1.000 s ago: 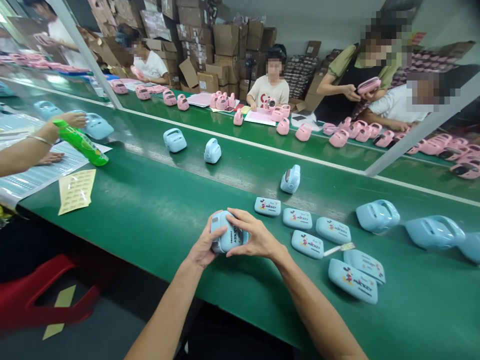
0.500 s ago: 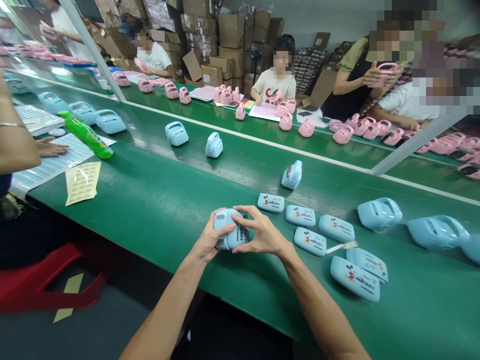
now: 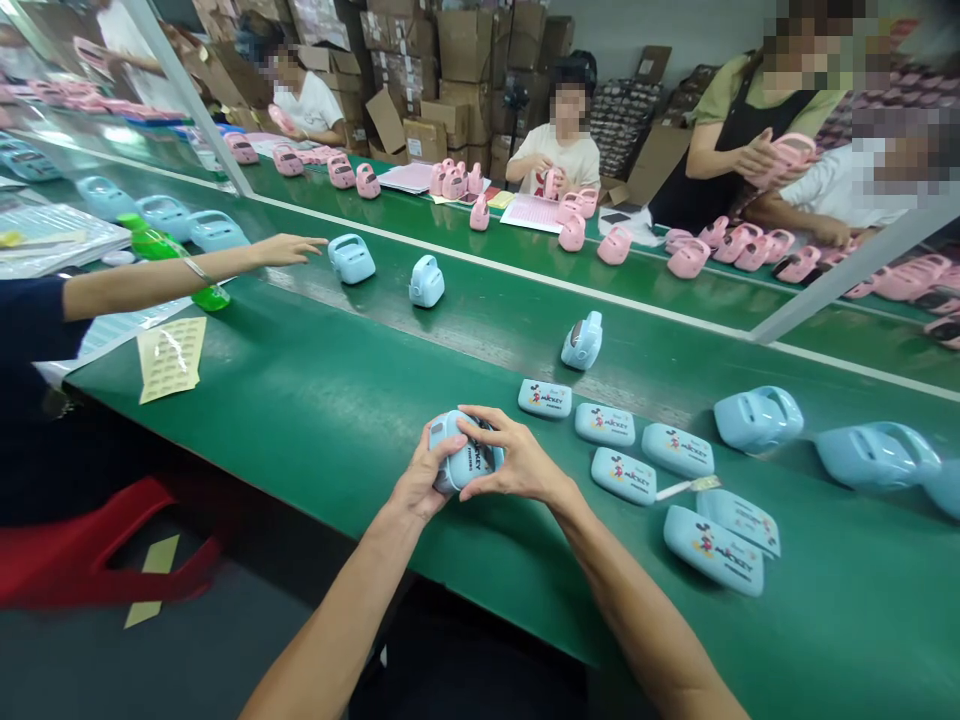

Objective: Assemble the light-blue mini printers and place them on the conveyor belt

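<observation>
Between my two hands is a light blue plastic case (image 3: 466, 462) with MICKEY lettering on its face, held just above the green bench near its front edge. My left hand (image 3: 421, 478) grips it from the left, thumb across the top. My right hand (image 3: 514, 455) clasps the right side, fingers over the upper edge and thumb below. Part of the case is hidden by my fingers. To the right lie several flat blue printed covers (image 3: 624, 474), and one cover (image 3: 739, 525) is partly overlapped by another. A small brush-like strip (image 3: 688, 489) lies among them.
Blue handled cases (image 3: 582, 341) stand along the green conveyor (image 3: 510, 300) beyond the bench. At left are a yellowish sticker sheet (image 3: 172, 358), a green bottle (image 3: 212, 297) and a co-worker's arm (image 3: 225, 265). Other people handle pink cases (image 3: 615, 245) across the line. A red stool (image 3: 97, 545) is at lower left.
The co-worker's arm at left has stretched out toward a blue case on the conveyor. The case in my hands has tilted slightly, both hands still on it.
</observation>
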A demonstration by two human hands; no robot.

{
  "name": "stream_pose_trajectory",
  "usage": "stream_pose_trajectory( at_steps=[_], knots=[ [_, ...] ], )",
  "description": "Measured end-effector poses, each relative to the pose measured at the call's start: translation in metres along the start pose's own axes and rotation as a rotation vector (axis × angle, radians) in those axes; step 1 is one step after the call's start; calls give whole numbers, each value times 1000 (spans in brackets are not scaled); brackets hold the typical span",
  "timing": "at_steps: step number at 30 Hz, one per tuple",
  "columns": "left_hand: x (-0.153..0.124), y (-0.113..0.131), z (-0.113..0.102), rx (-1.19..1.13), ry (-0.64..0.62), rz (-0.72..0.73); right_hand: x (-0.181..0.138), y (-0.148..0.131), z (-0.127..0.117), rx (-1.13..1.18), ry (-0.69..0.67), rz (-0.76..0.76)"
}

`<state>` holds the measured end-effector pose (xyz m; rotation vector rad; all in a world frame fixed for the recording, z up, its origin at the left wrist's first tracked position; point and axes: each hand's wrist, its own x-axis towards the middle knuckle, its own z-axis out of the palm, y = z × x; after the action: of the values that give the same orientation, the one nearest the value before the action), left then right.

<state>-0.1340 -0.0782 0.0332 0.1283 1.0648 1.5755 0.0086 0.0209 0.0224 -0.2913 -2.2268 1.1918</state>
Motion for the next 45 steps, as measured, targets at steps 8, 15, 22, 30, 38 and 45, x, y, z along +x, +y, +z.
stream_pose_trajectory(
  at_steps=[8,15,22,30,38,45],
  knots=[
    [19,-11,-7,-109,3,168,2,7,22,602,462,435],
    [38,0,-20,196,-124,361,-4,16,36,1080,487,638],
    [69,2,-21,698,107,567,-6,30,27,355,450,419],
    [73,-9,-12,926,348,744,-12,37,33,221,426,378],
    [73,-11,-15,909,317,678,21,28,46,77,716,511],
    [76,-27,-18,697,415,710,23,30,55,-106,725,554]
  ],
)
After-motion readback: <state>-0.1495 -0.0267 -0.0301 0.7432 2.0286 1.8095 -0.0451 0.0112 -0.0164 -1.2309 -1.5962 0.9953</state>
